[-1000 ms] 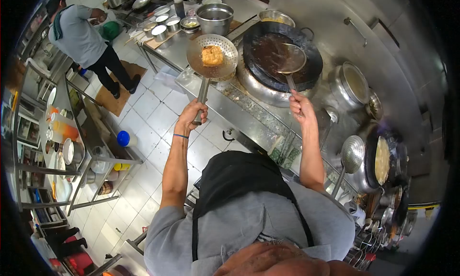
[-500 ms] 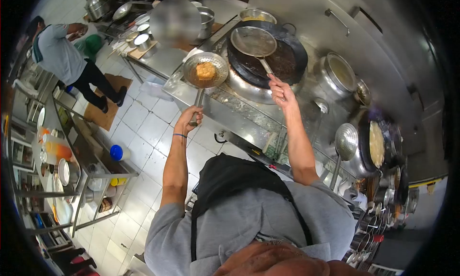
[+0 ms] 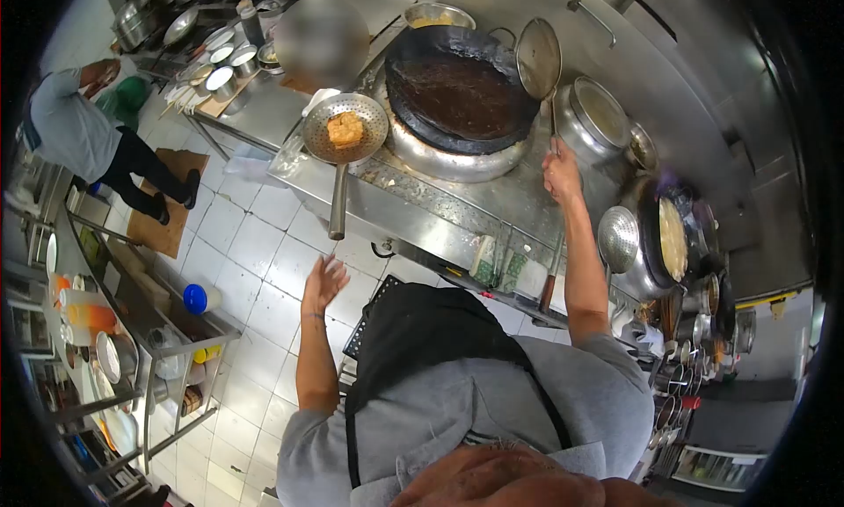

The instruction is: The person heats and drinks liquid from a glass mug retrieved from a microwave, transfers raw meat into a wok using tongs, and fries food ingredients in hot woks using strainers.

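Bumping could've tipped the round, holey metal ladle (image 3: pixel 374 131); left fingers (image 3: pixel 315 268) were apart, right fingers (image 3: pixel 551 171) gripped the round grey strainer (image 3: pixel 538 58).

White-tiled floor (image 3: pixel 237 243), steel wall (image 3: pixel 673 102)

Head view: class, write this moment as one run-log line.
left hand: open, near perforated ladle | right hand: gripping mesh strainer, right of wok | golden food piece: in perforated ladle
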Motion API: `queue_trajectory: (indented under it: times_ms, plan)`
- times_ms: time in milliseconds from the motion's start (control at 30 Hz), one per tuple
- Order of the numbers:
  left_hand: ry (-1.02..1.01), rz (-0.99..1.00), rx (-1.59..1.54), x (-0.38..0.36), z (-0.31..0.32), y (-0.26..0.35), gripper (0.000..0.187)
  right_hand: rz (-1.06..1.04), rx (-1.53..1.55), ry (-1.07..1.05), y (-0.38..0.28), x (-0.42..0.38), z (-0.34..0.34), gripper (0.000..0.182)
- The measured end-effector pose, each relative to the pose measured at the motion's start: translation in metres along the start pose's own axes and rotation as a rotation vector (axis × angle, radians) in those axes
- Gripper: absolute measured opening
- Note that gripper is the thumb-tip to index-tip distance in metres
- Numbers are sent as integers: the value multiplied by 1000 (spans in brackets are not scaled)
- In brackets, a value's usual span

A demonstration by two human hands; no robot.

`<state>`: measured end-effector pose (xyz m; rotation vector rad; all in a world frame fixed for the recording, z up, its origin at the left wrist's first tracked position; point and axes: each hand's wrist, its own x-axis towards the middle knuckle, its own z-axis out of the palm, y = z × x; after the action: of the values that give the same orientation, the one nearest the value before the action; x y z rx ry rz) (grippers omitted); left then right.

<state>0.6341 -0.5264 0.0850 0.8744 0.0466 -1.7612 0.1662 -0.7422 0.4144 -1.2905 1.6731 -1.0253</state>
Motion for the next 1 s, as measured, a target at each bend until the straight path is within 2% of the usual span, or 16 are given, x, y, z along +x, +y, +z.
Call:
queue_trajectory:
  times_ms: [33,167,267,400,567,733,800,867,900,933,967,1000]
  plan:
    - [65,-39,-15,-5,-29,-15,50,22,-77,25,-1,-6,-1,57]
    - [440,-124,-93,-43,-114,-69,28,224,261,-123,7,-21,2,43]
    - [545,-187,-187,-55,-159,-98,17,354,476,-286,-3,-35,10,32]
    - [564,-208,-120,-49,-159,-118,41,432,691,-406,3,-46,30,28]
    - [469,-285,54,6,-97,-135,41,484,935,-497,9,-59,52,30]
    - [148,-353,504,77,0,-182,28,477,1176,-585,36,-56,53,37]
    - [-25,-454,558,101,30,-204,29,535,1217,-600,41,-56,47,35]
    - [-251,-423,787,122,52,-222,29,508,1208,-661,49,-56,36,36]
    - [-444,-256,1083,130,60,-230,29,500,1201,-653,51,-54,26,36]
    - [-633,24,1471,140,68,-237,29,487,1195,-636,52,-51,14,36]
    - [-744,308,1751,147,75,-245,29,479,1191,-609,49,-53,-1,37]
    - [-741,389,1990,146,89,-251,29,419,1164,-593,46,-51,-19,38]
